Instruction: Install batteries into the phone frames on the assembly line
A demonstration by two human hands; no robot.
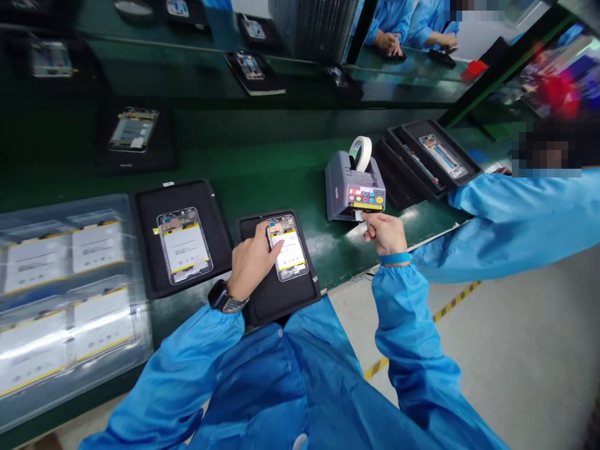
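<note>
Electronics assembly workshop, with phone frames on black trays, a tape dispenser, green bench and blue-coated workers.

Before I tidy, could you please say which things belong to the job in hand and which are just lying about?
Apparently in hand:
opened phone, under the left hand
black tray beneath it
tape dispenser, white tab at the right hand

Untouched, perhaps just lying about:
phone further left
clear tray of white packs
overlapping trays, right
</note>
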